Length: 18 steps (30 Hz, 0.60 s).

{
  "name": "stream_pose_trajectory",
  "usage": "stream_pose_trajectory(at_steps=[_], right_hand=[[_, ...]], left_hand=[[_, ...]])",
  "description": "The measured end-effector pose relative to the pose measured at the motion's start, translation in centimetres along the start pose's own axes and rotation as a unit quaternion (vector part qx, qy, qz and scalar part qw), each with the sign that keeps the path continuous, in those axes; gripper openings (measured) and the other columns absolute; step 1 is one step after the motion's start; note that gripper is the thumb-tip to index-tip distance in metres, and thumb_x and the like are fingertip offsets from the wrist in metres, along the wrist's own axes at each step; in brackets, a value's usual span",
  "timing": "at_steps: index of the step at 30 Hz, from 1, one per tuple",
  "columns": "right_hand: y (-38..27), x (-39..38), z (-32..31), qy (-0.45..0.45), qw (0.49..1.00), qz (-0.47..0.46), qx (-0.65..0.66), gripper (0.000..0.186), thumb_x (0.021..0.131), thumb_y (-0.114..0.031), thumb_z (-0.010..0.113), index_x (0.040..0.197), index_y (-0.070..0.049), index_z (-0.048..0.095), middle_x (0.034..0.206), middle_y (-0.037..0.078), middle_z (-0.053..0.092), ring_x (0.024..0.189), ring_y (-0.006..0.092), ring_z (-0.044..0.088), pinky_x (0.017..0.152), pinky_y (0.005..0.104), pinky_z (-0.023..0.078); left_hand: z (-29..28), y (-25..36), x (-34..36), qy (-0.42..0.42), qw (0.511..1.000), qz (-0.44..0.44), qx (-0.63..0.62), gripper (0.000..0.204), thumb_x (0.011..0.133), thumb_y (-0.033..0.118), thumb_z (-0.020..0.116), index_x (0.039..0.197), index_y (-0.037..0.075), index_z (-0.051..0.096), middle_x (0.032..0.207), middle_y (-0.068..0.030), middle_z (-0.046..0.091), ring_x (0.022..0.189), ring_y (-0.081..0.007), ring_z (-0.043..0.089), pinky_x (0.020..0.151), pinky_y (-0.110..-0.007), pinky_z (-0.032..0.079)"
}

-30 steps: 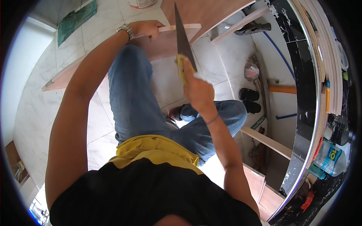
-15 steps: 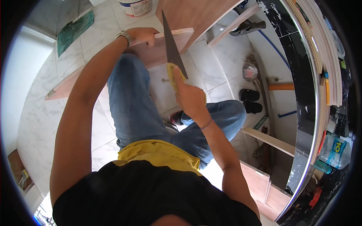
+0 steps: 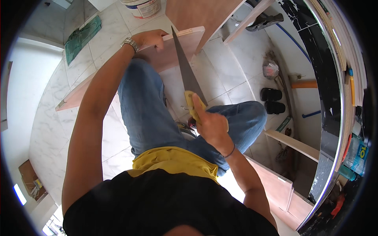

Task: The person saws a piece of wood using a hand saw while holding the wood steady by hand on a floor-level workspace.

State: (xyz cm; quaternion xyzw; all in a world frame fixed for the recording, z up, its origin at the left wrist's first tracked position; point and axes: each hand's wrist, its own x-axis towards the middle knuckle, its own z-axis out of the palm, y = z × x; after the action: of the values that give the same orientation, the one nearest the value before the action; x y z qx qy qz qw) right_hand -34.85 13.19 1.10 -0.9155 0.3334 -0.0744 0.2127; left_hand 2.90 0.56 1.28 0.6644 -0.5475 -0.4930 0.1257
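Observation:
My right hand [image 3: 212, 126] is wrapped round the yellow handle of a handsaw [image 3: 188, 72], its index finger stretched along the handle. The blade slants up and away, and its narrow tip end lies against the top edge of a wooden board [image 3: 177, 49]. My left hand [image 3: 150, 40], with a metal watch at the wrist, grips that board's upper edge just left of the blade. The board stands on edge over my left thigh and runs back to the lower left. The underside of my left fingers is hidden.
A white bucket [image 3: 142, 8] and a green plastic sheet [image 3: 83, 38] lie on the tiled floor ahead. A larger wood panel [image 3: 201, 17] stands beyond the board. To the right are a hammer [image 3: 265, 22], black sandals [image 3: 271, 100] and a black-topped counter [image 3: 327, 94] with a plastic bottle [image 3: 355, 155].
My right hand has pulled the saw back toward me and slightly right, so more of the blade shows on my side of the board. My left hand still holds the board.

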Motion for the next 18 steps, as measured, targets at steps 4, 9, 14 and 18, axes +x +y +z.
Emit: stream_pose_trajectory(at_steps=[4, 9, 14, 18], right_hand=[[1.3, 5.1, 0.4, 0.032, 0.999, -0.020, -0.032, 0.096, 0.078, -0.007, 0.070, 0.164, -0.012, 0.029, 0.063, 0.012, 0.065, 0.053, 0.0323, 0.065, 0.052, 0.0458, 0.052], [-0.4, -0.3, -0.9, 0.003, 1.000, 0.018, -0.025, 0.100, 0.076, -0.008, 0.074, 0.165, -0.015, 0.028, 0.058, 0.012, 0.062, 0.051, 0.0336, 0.064, 0.051, 0.0461, 0.051], [2.7, 7.7, 0.3, 0.072, 0.995, -0.042, -0.053, 0.088, 0.079, -0.006, 0.067, 0.161, -0.011, 0.036, 0.064, 0.012, 0.066, 0.052, 0.0303, 0.065, 0.051, 0.0438, 0.053], [1.4, 6.0, 0.1, 0.083, 0.994, -0.046, -0.058, 0.089, 0.079, -0.007, 0.067, 0.162, -0.012, 0.035, 0.062, 0.011, 0.064, 0.050, 0.0295, 0.064, 0.051, 0.0432, 0.052]], left_hand=[[0.2, -0.7, 0.7, -0.021, 0.998, 0.000, -0.057, 0.079, 0.060, 0.006, 0.065, 0.137, -0.009, 0.059, 0.097, -0.0075, 0.063, 0.084, -0.0163, 0.055, 0.073, -0.027, 0.045], [-0.3, -0.8, 0.2, -0.031, 0.999, -0.009, -0.029, 0.078, 0.062, 0.005, 0.065, 0.138, -0.009, 0.057, 0.095, -0.0068, 0.062, 0.082, -0.0154, 0.055, 0.073, -0.027, 0.045], [0.5, 0.1, 0.7, 0.019, 0.998, 0.002, -0.064, 0.069, 0.062, 0.006, 0.064, 0.129, -0.008, 0.066, 0.081, -0.0048, 0.060, 0.075, -0.0143, 0.055, 0.069, -0.028, 0.045], [-0.3, -2.1, 1.3, 0.038, 0.994, 0.025, -0.096, 0.067, 0.062, 0.006, 0.064, 0.128, -0.007, 0.067, 0.077, -0.0043, 0.059, 0.072, -0.0141, 0.054, 0.068, -0.029, 0.044]])
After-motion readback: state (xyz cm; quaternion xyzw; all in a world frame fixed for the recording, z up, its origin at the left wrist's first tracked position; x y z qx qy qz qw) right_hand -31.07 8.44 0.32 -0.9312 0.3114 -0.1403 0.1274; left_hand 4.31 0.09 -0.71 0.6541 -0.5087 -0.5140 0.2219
